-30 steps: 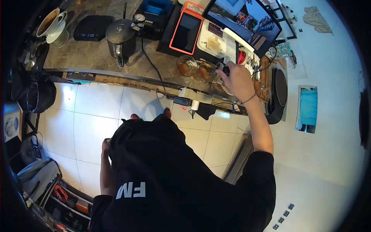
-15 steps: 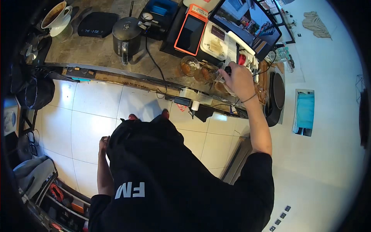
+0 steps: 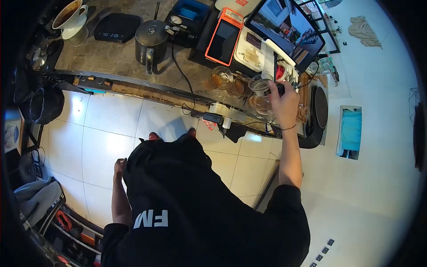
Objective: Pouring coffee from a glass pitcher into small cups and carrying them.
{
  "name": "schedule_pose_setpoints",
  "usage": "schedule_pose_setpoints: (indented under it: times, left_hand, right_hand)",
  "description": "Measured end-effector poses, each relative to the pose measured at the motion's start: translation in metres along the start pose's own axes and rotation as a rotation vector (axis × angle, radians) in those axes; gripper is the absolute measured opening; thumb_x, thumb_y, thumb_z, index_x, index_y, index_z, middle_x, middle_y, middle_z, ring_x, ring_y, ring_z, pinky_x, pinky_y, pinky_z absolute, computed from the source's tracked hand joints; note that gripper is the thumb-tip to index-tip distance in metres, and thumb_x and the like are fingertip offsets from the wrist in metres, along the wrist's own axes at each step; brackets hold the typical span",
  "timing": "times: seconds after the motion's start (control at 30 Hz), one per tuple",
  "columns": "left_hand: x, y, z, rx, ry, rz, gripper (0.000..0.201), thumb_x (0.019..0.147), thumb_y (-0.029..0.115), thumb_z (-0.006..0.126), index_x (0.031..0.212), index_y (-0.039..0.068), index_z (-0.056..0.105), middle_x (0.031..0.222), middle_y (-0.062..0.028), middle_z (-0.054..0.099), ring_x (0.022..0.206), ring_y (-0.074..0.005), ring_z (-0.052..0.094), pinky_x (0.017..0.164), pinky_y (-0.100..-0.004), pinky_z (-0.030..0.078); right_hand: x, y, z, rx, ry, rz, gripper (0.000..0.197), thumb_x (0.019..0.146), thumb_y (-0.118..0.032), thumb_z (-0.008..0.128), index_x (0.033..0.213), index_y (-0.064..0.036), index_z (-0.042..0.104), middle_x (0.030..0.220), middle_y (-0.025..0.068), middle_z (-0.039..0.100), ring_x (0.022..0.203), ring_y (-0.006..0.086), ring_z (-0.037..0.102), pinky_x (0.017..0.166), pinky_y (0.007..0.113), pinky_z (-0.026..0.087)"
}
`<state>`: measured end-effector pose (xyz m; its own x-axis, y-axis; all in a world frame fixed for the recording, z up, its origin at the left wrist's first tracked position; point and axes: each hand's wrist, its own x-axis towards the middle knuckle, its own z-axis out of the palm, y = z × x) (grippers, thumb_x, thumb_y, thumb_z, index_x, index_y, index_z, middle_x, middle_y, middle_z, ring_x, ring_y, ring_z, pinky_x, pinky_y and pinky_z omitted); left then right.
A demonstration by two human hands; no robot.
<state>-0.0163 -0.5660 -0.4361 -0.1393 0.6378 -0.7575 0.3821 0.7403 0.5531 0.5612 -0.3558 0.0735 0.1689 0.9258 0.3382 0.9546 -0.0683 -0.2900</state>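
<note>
**Right hand on the glass server at the worktop's right end**

The right hand (image 3: 283, 103) is stretched out over the worktop (image 3: 115, 62), fingers curled round the handle side of a clear glass server (image 3: 260, 95). The server sits upright at the near edge of the worktop, just left of the palm, open mouth up, a little brownish liquid showing low inside. Whether its base is resting on the worktop or lifted just clear, I cannot tell from here. A thin dark band circles the wrist.

Just left of the server stand two glass cups (image 3: 230, 81) with amber liquid, close together and close to the server. Beyond them, an orange-framed tablet (image 3: 223, 38) lies tilted, and a large screen (image 3: 288, 27) leans at the far right. Further left, a steel kettle (image 3: 151, 41) with a black cable trailing past it, then a black scale (image 3: 118, 27), then a white dripper cup (image 3: 70, 18) at the far left corner.

The left hand (image 3: 119, 167) hangs low beside the dark shirt, well apart from everything on the worktop, loosely curled with nothing in it, above the white floor tiles (image 3: 111, 129).
</note>
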Motion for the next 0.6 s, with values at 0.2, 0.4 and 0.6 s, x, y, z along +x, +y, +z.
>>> schedule_pose_setpoints:
  times: [0.2,0.4,0.6]
  left_hand:
    - [0.009,0.002,0.005,0.073,0.030,0.049,0.052,0.089,0.047,0.069,0.114,0.001,0.065,0.099,-0.0172,0.072,0.093,-0.0258,0.068,0.082,-0.0362,0.052]
    - [0.006,-0.012,0.011,-0.056,0.005,0.025,0.050,0.090,0.046,0.069,0.113,0.001,0.066,0.100,-0.0162,0.072,0.092,-0.0257,0.068,0.082,-0.0365,0.052]
    - [-0.010,-0.011,0.017,0.007,0.044,0.001,0.049,0.091,0.044,0.068,0.112,0.000,0.066,0.102,-0.0177,0.072,0.093,-0.0269,0.069,0.081,-0.0370,0.053]
  right_hand:
    - [0.004,-0.024,-0.004,-0.033,-0.033,-0.150,0.038,0.086,-0.030,0.076,0.074,0.0007,0.057,0.055,0.0147,0.057,0.050,0.0349,0.058,0.049,0.040,0.045]
    - [0.019,-0.048,0.012,-0.200,-0.213,-0.374,0.037,0.087,-0.034,0.072,0.081,0.0001,0.059,0.063,0.0181,0.061,0.060,0.0355,0.063,0.055,0.043,0.049]
    - [0.029,-0.067,0.029,-0.287,-0.319,-0.481,0.037,0.088,-0.035,0.071,0.082,0.0003,0.060,0.061,0.0185,0.060,0.061,0.0389,0.062,0.058,0.045,0.049]
